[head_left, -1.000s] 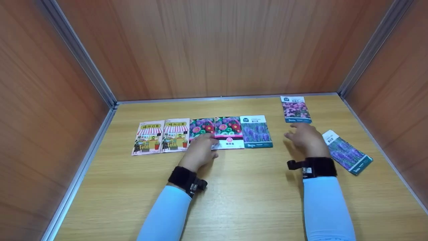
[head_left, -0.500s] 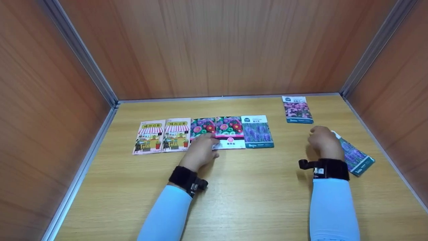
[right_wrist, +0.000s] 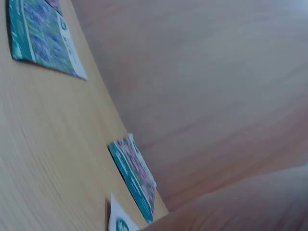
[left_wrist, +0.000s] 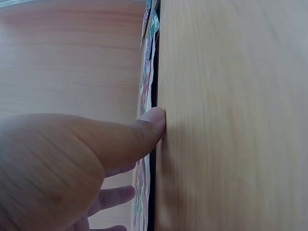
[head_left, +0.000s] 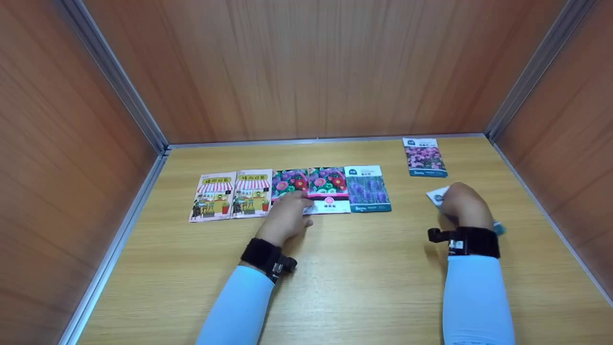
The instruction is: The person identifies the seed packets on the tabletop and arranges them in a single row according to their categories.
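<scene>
My left hand point(head_left: 286, 216) rests on the lower part of two seed packets with red and pink flowers, the left flower packet point(head_left: 289, 180) and the right flower packet point(head_left: 329, 184). In the left wrist view its thumb point(left_wrist: 149, 127) touches the table by the packets' near edge, the other fingers reaching over them. At the right, my right hand point(head_left: 465, 206) grips a purple-flower seed packet point(head_left: 436, 194), covering most of it. One white corner and a teal end show past the hand. In the right wrist view only that packet's white end point(right_wrist: 117, 219) appears.
Two pink shopfront packets, one on the left point(head_left: 213, 197) and one beside it point(head_left: 252, 194), begin the row. Another purple-flower packet point(head_left: 368, 189) ends it. A pink-flower packet point(head_left: 425, 158) lies at the back right. Wood-grain walls point(head_left: 306, 72) enclose the table point(head_left: 354, 287).
My right hand has moved right to the purple-flower packet, taken hold of it and shifted it leftward, away from the right wall. My left hand has stayed in place.
</scene>
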The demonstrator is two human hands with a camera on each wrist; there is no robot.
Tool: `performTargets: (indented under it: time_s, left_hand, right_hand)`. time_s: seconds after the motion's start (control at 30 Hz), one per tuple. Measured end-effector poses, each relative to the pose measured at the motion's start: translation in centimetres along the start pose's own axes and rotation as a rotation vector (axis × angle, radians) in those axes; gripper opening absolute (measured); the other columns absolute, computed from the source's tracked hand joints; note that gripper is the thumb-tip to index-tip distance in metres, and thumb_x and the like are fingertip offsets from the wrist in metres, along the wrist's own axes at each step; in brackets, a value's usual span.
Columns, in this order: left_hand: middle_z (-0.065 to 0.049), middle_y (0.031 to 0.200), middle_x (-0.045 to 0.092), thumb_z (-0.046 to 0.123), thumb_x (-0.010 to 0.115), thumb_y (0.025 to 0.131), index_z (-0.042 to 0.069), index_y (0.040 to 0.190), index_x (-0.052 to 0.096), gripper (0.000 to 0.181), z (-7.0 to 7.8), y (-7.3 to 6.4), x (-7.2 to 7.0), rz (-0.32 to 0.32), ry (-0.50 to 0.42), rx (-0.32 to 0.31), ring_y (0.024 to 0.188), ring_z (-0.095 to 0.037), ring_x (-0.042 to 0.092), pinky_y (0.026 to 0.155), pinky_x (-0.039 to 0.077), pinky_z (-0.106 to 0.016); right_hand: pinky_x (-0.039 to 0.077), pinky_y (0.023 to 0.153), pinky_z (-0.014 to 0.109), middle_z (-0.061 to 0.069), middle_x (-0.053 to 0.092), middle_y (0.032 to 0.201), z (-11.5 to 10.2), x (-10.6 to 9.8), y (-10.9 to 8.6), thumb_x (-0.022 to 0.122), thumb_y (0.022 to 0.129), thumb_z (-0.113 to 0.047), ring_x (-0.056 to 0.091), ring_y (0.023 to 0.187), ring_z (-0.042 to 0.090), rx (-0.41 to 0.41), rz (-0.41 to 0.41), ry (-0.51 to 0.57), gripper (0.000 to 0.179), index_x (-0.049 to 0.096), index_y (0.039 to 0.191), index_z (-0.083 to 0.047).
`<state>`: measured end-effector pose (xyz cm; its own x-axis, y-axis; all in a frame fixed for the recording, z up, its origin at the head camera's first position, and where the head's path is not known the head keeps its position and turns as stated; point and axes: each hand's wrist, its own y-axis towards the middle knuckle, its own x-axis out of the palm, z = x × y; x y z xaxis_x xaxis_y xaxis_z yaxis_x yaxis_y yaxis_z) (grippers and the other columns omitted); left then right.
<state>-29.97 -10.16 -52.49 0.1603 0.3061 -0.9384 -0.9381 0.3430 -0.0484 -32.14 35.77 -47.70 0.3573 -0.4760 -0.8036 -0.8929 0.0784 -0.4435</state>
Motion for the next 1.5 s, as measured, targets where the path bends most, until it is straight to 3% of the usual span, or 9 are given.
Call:
performTargets:
  time_s: [0.1,0.2,0.33,0.47,0.53,0.63,0.93,1.27,1.5]
  left_hand:
    - [-0.011,0.176,0.053,0.029,0.087,0.103,0.018,0.152,0.074,0.052,0.0,0.0,-0.1,-0.005,0.001,-0.003,0.168,-0.037,0.044,0.140,0.035,-0.058]
    - [-0.011,0.177,0.052,0.028,0.087,0.103,0.018,0.152,0.074,0.052,0.0,-0.1,-0.1,-0.011,-0.005,-0.006,0.168,-0.038,0.043,0.140,0.034,-0.059]
    - [-0.012,0.176,0.052,0.029,0.087,0.103,0.017,0.152,0.074,0.052,0.0,0.0,-0.1,-0.015,-0.008,-0.005,0.168,-0.039,0.043,0.140,0.035,-0.060]
    - [-0.013,0.176,0.053,0.029,0.088,0.102,0.017,0.152,0.074,0.052,0.0,-0.1,-0.1,-0.017,-0.007,-0.007,0.167,-0.040,0.044,0.140,0.035,-0.060]
    - [-0.013,0.176,0.053,0.030,0.088,0.102,0.017,0.152,0.074,0.052,0.1,-0.1,-0.1,-0.017,-0.005,-0.007,0.167,-0.040,0.045,0.140,0.035,-0.060]
    - [-0.013,0.175,0.053,0.030,0.087,0.103,0.018,0.152,0.074,0.053,0.1,-0.1,-0.2,-0.020,-0.003,-0.010,0.167,-0.040,0.045,0.140,0.035,-0.060]
    - [-0.013,0.173,0.055,0.029,0.088,0.102,0.017,0.149,0.076,0.050,0.2,-0.2,-0.3,-0.007,-0.003,0.002,0.165,-0.040,0.047,0.138,0.037,-0.061]
    - [-0.014,0.171,0.058,0.028,0.088,0.102,0.015,0.146,0.077,0.048,0.3,-0.4,-0.4,0.009,0.004,0.029,0.163,-0.040,0.049,0.136,0.040,-0.062]
    - [-0.013,0.170,0.059,0.030,0.088,0.102,0.017,0.147,0.077,0.048,0.4,-0.3,-0.5,-0.005,0.010,0.010,0.162,-0.039,0.050,0.136,0.040,-0.060]
  right_hand:
    - [0.060,0.078,0.041,0.026,0.074,0.120,-1.9,1.1,0.0,0.065,0.098,0.000,0.067,0.098,0.035,-0.042,-0.035,-0.017,0.035,0.076,0.130,0.008]
    - [0.061,0.089,0.050,0.032,0.065,0.145,-3.5,2.1,-0.1,0.064,0.102,0.001,0.062,0.115,0.042,-0.060,-0.047,-0.036,0.054,0.065,0.156,0.000]
    - [0.047,0.115,0.079,0.036,0.046,0.167,-4.5,3.1,0.0,0.058,0.103,0.007,0.049,0.136,0.052,-0.069,-0.055,-0.059,0.070,0.058,0.167,-0.019]
    - [0.043,0.120,0.080,0.030,0.037,0.179,-4.8,3.6,0.6,0.058,0.102,0.009,0.044,0.142,0.051,-0.107,-0.054,-0.074,0.076,0.052,0.172,-0.023]
    - [0.047,0.120,0.076,0.029,0.037,0.180,-4.7,3.8,1.1,0.058,0.107,0.005,0.043,0.140,0.049,-0.125,-0.043,-0.077,0.072,0.048,0.174,-0.019]
    - [0.040,0.128,0.078,0.028,0.039,0.179,-4.6,4.1,1.9,0.059,0.112,-0.003,0.044,0.145,0.049,-0.160,0.004,-0.082,0.062,0.049,0.172,-0.011]
    - [0.045,0.125,0.074,0.031,0.052,0.158,-4.7,5.2,2.7,0.064,0.113,-0.013,0.048,0.149,0.056,-0.264,0.168,-0.134,0.038,0.071,0.149,-0.004]
    - [0.023,0.134,0.082,0.029,0.019,0.187,-4.2,4.7,2.9,0.054,0.120,-0.024,0.015,0.171,0.060,-0.195,0.038,-0.117,0.058,0.042,0.176,-0.014]
    - [0.038,0.128,0.081,0.034,0.033,0.175,-4.0,4.3,2.5,0.068,0.114,-0.035,0.036,0.156,0.056,-0.199,0.074,-0.079,0.059,0.056,0.166,-0.010]
